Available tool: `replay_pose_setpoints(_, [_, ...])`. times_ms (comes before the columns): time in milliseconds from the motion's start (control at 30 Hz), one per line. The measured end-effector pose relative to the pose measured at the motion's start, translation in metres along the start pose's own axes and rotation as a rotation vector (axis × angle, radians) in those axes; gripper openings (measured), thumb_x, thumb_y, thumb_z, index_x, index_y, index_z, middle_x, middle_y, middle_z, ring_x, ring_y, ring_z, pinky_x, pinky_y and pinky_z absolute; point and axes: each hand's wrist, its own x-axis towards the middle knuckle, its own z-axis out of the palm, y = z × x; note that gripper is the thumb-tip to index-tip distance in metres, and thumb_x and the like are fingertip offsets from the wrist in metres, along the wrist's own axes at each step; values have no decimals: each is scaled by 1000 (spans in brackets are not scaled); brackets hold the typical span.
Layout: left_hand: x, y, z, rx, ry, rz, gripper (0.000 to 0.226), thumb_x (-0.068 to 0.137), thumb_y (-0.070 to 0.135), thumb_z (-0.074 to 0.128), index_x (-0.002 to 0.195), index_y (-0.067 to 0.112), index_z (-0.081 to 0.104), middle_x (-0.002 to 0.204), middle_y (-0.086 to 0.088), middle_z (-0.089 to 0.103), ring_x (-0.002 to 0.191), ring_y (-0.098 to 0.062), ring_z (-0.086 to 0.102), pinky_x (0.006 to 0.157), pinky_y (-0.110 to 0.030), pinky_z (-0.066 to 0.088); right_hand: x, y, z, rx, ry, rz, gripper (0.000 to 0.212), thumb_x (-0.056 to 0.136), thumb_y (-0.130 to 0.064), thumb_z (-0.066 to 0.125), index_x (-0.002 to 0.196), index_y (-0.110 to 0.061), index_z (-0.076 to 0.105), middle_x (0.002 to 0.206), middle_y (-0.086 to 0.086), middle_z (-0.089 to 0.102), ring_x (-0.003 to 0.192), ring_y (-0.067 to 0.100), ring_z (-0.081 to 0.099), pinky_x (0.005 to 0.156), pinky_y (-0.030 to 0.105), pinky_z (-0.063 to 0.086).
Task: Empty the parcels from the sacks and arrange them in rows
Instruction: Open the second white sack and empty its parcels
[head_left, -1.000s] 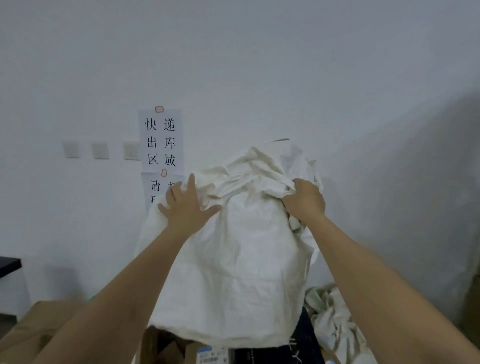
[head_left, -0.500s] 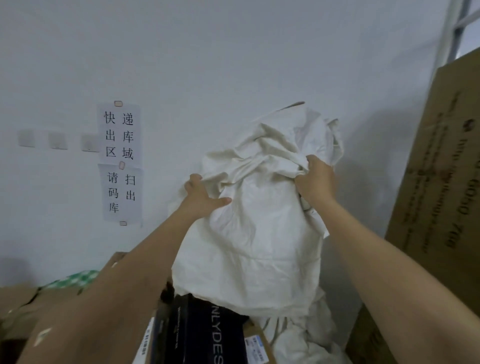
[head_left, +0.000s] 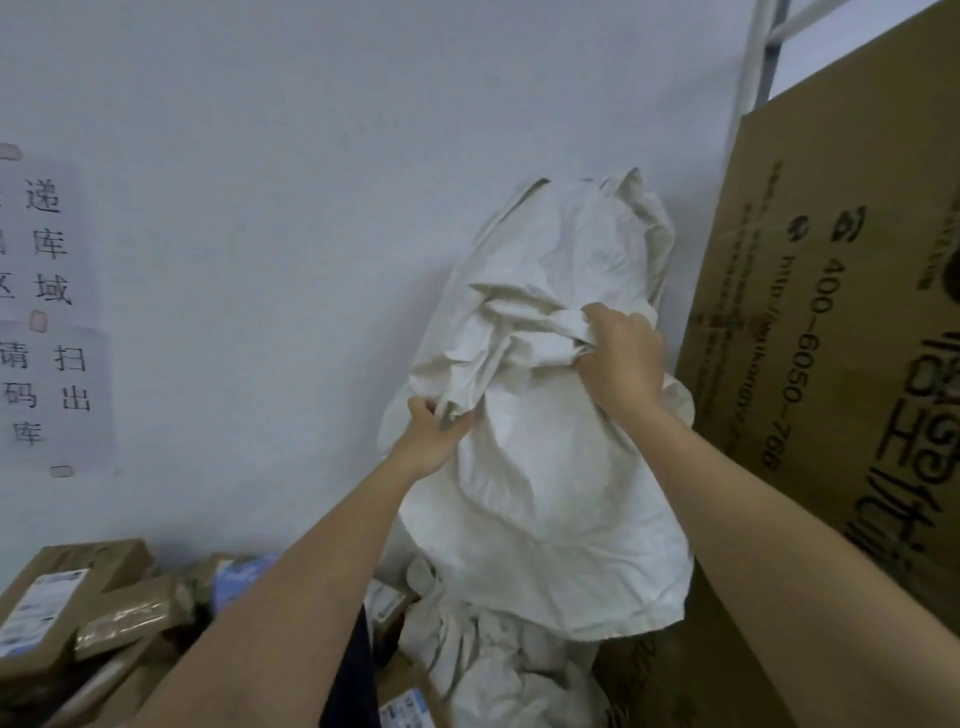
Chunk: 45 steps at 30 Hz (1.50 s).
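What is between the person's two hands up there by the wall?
In the head view, bunched folds of the white sack span the gap between the left hand, which pinches its edge, and the right hand, which grips a twisted fold.

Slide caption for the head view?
Both hands, left and right, grip a white sack held up beside parcels.

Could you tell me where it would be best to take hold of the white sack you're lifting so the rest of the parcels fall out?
Probably by the closed bottom, now uppermost. The sack hangs mouth down, so bunch that crumpled cloth from the near side with both hands, as the left hand and right hand do now; the wall is close behind it.
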Motion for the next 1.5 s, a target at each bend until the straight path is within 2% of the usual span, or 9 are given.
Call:
replay_pose_setpoints(233, [36, -69, 30, 439, -463, -75, 61, 102, 43, 29, 153, 17, 7, 155, 0, 23, 139, -24, 32, 108, -30, 29, -25, 26, 65, -312, -235, -132, 40, 83, -15, 62, 122, -22, 53, 109, 0, 61, 101, 25, 53, 82, 36, 33])
replay_pose_setpoints(433, [42, -121, 44, 667, -586, -114, 47, 106, 25, 25, 150, 11, 25, 158, -7, 19, 144, -22, 23, 113, -29, 19, -87, 53, 137, -435, -74, -386, 27, 61, 0, 73, 83, -16, 68, 62, 1, 54, 54, 22, 50, 55, 32, 37])
replay_pose_setpoints(633, [45, -145, 43, 475, 146, -89, 38, 92, 25, 48, 126, 9, 40, 127, -11, 43, 107, -30, 53, 88, -39, 46, -128, 53, 181, -337, -84, -438, 22, 67, -2, 52, 79, -14, 66, 82, 9, 59, 78, 29, 53, 69, 39, 37])
replay_pose_setpoints(800, [41, -137, 56, 295, -173, 346, 93, 84, 2, 52, 143, 50, -2, 156, 9, -14, 144, -11, -2, 104, -25, 17, -149, 57, 205, -321, -621, -394, 56, 75, -2, 64, 129, -17, 56, 151, 10, 36, 140, 40, 27, 111, 54, 22])
replay_pose_setpoints(900, [47, -143, 70, 523, -285, 434, 94, 83, 11, 55, 144, 51, -4, 154, 14, -27, 143, -15, -24, 114, -33, 1, -167, 70, 224, -379, -856, -416, 58, 89, -11, 54, 143, -20, 36, 155, 6, 25, 144, 32, 18, 116, 49, 10])
replay_pose_setpoints(1100, [56, -178, 127, 883, -376, 174, 82, 89, 62, 45, 149, 43, -9, 159, 7, -15, 146, -28, -15, 117, -53, 5, -225, 93, 260, -371, -1055, -424, 60, 30, -34, 94, 85, -19, 75, 98, 12, 72, 88, 34, 69, 83, 56, 52])
replay_pose_setpoints(1267, [52, -207, 162, 915, -400, 72, 63, 93, 50, 45, 149, 36, 19, 160, 8, 9, 147, -27, -2, 114, -57, 13, -232, 96, 251, -183, -1325, -277, 71, 83, -41, 64, 145, -22, 35, 158, 8, 18, 146, 33, 11, 117, 55, 1])
replay_pose_setpoints(1400, [52, -223, 183, 923, -475, -24, 60, 92, 38, 45, 148, 35, 23, 159, 6, 11, 147, -32, -4, 112, -62, 10, -209, 91, 253, 90, -619, -239, 34, 77, -46, 50, 98, -22, 62, 116, 4, 57, 116, 26, 41, 107, 55, 35])
replay_pose_setpoints(1500, [53, -232, 189, 951, -549, -71, 45, 90, 31, 45, 135, 27, 44, 153, 1, 28, 146, -35, -1, 112, -64, 8, -185, 91, 274, -73, -675, -235, 77, 76, -63, 58, 145, -40, 31, 161, 10, 4, 143, 41, -13, 113, 63, -3])
